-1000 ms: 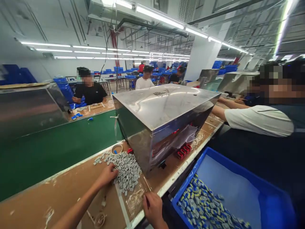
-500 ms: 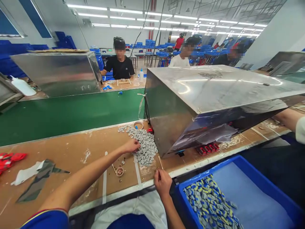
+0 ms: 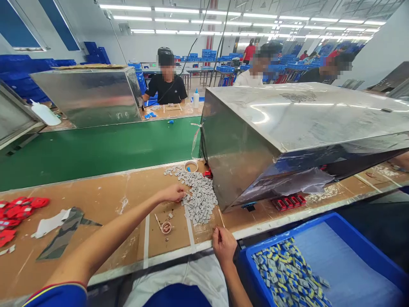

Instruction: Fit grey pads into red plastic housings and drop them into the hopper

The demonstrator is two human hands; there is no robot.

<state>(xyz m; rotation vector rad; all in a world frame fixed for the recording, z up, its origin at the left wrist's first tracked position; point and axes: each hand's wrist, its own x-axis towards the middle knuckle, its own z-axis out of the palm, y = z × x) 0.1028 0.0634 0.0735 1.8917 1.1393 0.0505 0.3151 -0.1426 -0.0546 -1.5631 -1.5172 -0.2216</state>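
Note:
My left hand (image 3: 172,194) reaches across the brown worktop (image 3: 105,209) to the left edge of a heap of small grey parts (image 3: 200,198); its fingers are curled against the pile, and what they pinch is hidden. My right hand (image 3: 223,244) rests at the worktop's near edge, fingers closed on something I cannot make out. Just right of the heap stands a large steel hood (image 3: 287,128).
A blue bin (image 3: 351,256) of blue-yellow-grey parts sits at my lower right. A tape roll (image 3: 191,166), a small ring (image 3: 166,227), red parts (image 3: 15,209) and paper scraps (image 3: 54,224) lie on the worktop. A green conveyor (image 3: 96,147) runs behind; other workers sit beyond it.
The view swung left and downward, bringing the red parts and scraps into sight. My left hand stays at the grey heap; my right hand stays at the worktop's edge.

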